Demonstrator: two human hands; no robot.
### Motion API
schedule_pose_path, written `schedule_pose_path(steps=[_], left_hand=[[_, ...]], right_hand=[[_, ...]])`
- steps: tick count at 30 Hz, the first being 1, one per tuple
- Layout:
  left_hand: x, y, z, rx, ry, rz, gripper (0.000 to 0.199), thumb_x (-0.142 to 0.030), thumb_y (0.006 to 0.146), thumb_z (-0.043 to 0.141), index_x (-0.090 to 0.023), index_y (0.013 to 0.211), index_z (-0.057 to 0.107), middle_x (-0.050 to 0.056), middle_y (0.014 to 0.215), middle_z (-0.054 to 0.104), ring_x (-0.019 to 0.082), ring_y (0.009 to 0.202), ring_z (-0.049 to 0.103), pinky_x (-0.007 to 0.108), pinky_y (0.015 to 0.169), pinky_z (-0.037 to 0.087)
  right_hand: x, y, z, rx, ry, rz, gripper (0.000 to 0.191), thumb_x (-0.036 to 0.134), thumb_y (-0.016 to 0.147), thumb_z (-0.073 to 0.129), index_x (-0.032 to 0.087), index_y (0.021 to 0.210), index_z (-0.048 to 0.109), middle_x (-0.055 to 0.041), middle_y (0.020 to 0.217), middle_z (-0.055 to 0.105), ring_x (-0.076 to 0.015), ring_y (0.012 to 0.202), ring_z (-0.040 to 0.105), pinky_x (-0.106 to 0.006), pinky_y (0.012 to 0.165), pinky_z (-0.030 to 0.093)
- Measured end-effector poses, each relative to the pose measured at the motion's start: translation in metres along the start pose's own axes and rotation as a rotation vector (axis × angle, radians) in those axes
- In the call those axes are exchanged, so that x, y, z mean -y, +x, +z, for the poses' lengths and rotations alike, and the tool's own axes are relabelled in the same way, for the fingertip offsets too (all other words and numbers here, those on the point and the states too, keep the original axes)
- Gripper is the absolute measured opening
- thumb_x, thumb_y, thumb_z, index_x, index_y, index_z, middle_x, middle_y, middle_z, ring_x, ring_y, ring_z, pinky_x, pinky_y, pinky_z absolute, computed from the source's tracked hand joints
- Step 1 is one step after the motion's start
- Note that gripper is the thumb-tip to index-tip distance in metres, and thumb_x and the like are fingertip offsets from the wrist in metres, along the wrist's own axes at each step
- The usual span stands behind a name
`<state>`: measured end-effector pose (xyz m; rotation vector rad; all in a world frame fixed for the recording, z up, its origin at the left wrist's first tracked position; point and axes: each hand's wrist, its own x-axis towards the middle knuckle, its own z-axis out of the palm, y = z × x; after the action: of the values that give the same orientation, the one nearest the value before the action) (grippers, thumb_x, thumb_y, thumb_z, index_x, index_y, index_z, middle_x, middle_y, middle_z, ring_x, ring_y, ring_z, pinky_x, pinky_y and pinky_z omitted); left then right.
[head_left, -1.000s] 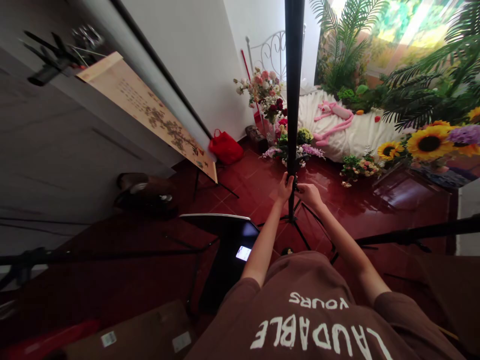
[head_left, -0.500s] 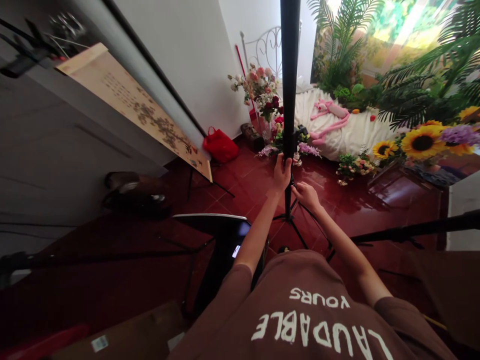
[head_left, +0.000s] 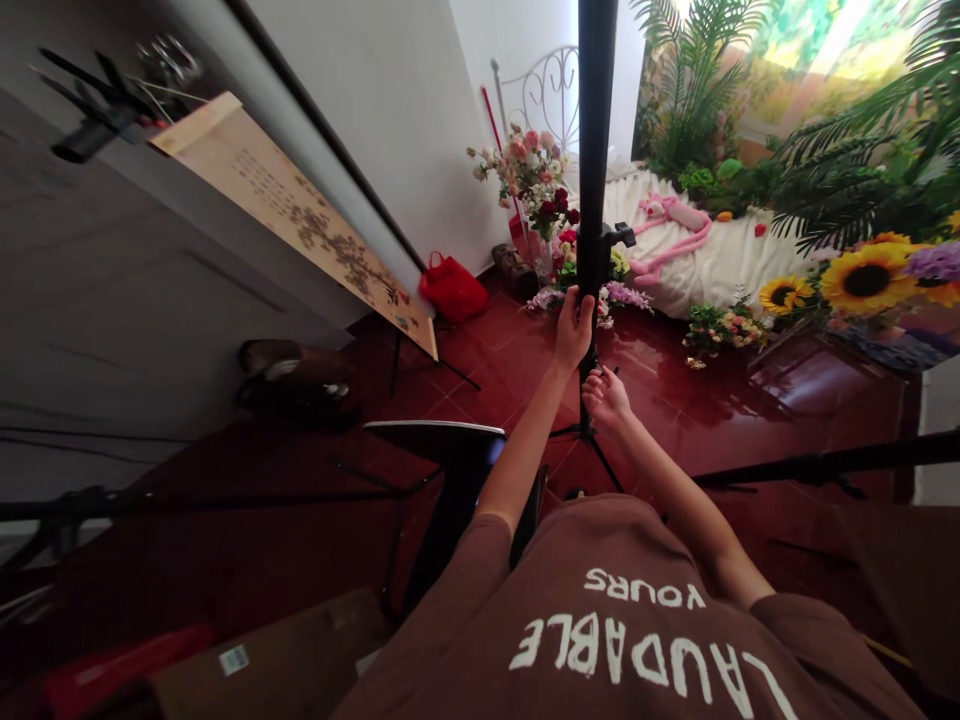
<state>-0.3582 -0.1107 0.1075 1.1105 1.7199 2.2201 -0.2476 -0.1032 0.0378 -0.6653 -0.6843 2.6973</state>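
Note:
A black light stand [head_left: 596, 130] rises upright in front of me, its legs spread on the floor. My left hand [head_left: 574, 328] is closed around its pole, below a collar with a clamp knob [head_left: 622, 235]. Lower down, my right hand [head_left: 608, 398] is turned palm up against the stand, fingers curled at what looks like a second small knob, mostly hidden by them.
To the left are a hanging scroll [head_left: 300, 220], a red bag [head_left: 454, 288] and a dark panel with a pale rim [head_left: 435, 430]. Black poles cross at both sides. Flowers [head_left: 525, 170], a white-draped bed [head_left: 735, 260] and sunflowers [head_left: 866, 280] stand beyond. A cardboard box [head_left: 277, 655] lies lower left.
My right hand has rolled from knuckles up to palm up at the lower part of the stand. The pole's upper knob has swung to the right. My left hand keeps its hold.

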Motion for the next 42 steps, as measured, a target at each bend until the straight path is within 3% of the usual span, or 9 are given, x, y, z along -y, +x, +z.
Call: schedule_pose_path(steps=[5, 10, 15, 19, 22, 28, 35, 39, 42], left_hand=[[0.001, -0.001, 0.0, 0.003, -0.016, -0.007, 0.039, -0.058, 0.09, 0.041, -0.022, 0.093, 0.054, -0.001, 0.078, 0.062, 0.007, 0.069, 0.06, 0.02, 0.067, 0.049], [-0.002, -0.003, -0.002, 0.023, 0.001, 0.026, 0.038, -0.057, 0.091, 0.042, -0.022, 0.091, 0.055, 0.0, 0.077, 0.061, 0.008, 0.07, 0.059, 0.022, 0.069, 0.049], [0.008, -0.005, 0.003, -0.01, 0.027, 0.014, 0.04, -0.057, 0.092, 0.038, -0.022, 0.097, 0.056, 0.0, 0.076, 0.06, 0.009, 0.068, 0.058, 0.023, 0.067, 0.048], [0.03, -0.025, 0.002, -0.049, 0.116, -0.019, 0.039, -0.056, 0.091, 0.042, -0.023, 0.106, 0.057, 0.002, 0.079, 0.063, 0.012, 0.071, 0.06, 0.026, 0.071, 0.049], [0.05, -0.053, -0.004, -0.067, 0.205, -0.052, 0.044, -0.057, 0.09, 0.044, -0.024, 0.115, 0.057, 0.008, 0.097, 0.067, 0.018, 0.094, 0.063, 0.032, 0.087, 0.049], [0.088, -0.118, -0.012, -0.138, 0.269, -0.206, 0.058, -0.061, 0.092, 0.029, -0.021, 0.127, 0.053, 0.013, 0.132, 0.056, 0.021, 0.13, 0.048, 0.039, 0.11, 0.036], [0.129, -0.2, 0.009, -0.114, 0.226, -0.626, 0.052, -0.054, 0.092, 0.041, -0.013, 0.12, 0.055, 0.019, 0.128, 0.058, 0.022, 0.116, 0.059, 0.039, 0.102, 0.045], [0.137, -0.22, 0.036, 0.012, 0.15, -0.684, 0.042, -0.05, 0.094, 0.041, -0.014, 0.103, 0.06, 0.015, 0.109, 0.067, 0.019, 0.101, 0.066, 0.038, 0.096, 0.048], [0.128, -0.223, 0.064, 0.16, 0.088, -0.663, 0.038, -0.047, 0.095, 0.039, -0.016, 0.098, 0.06, 0.011, 0.099, 0.07, 0.018, 0.094, 0.067, 0.037, 0.092, 0.05]], right_hand=[[0.008, -0.003, 0.012, -0.056, 0.209, 0.041, 0.038, 0.011, 0.087, 0.036, 0.021, 0.053, 0.023, 0.0077, 0.041, 0.025, -0.0068, 0.034, 0.019, -0.018, 0.037, 0.022], [0.003, 0.001, 0.017, -0.154, 0.272, 0.042, 0.039, 0.007, 0.085, 0.03, 0.02, 0.048, 0.023, 0.0062, 0.038, 0.024, -0.0072, 0.034, 0.018, -0.018, 0.038, 0.021], [0.004, 0.0, 0.01, -0.007, 0.159, -0.021, 0.032, 0.011, 0.079, 0.044, 0.02, 0.052, 0.031, 0.0078, 0.041, 0.029, -0.007, 0.038, 0.025, -0.016, 0.042, 0.026], [0.01, -0.017, -0.004, 0.032, 0.165, 0.057, 0.02, 0.013, 0.08, 0.049, 0.02, 0.063, 0.043, 0.0082, 0.051, 0.044, -0.0057, 0.041, 0.034, -0.014, 0.045, 0.032], [0.015, -0.038, -0.022, -0.025, 0.214, 0.088, 0.016, 0.013, 0.082, 0.047, 0.02, 0.067, 0.047, 0.008, 0.055, 0.048, -0.0047, 0.042, 0.037, -0.013, 0.045, 0.034], [0.019, -0.081, -0.075, -0.143, 0.206, 0.001, 0.014, 0.014, 0.08, 0.05, 0.021, 0.069, 0.048, 0.0084, 0.055, 0.049, -0.0048, 0.043, 0.042, -0.014, 0.045, 0.038], [0.01, -0.128, -0.147, -0.349, 0.291, -0.126, 0.014, 0.01, 0.073, 0.051, 0.024, 0.071, 0.05, 0.0081, 0.057, 0.049, -0.0046, 0.044, 0.046, -0.013, 0.043, 0.042], [0.009, -0.157, -0.186, -0.447, 0.197, -0.213, 0.012, 0.013, 0.071, 0.053, 0.025, 0.068, 0.051, 0.0067, 0.059, 0.05, -0.0065, 0.044, 0.047, -0.017, 0.041, 0.044], [0.017, -0.179, -0.208, -0.489, 0.134, -0.294, 0.011, 0.016, 0.071, 0.055, 0.025, 0.067, 0.051, 0.0058, 0.059, 0.051, -0.0074, 0.044, 0.048, -0.019, 0.04, 0.045]])
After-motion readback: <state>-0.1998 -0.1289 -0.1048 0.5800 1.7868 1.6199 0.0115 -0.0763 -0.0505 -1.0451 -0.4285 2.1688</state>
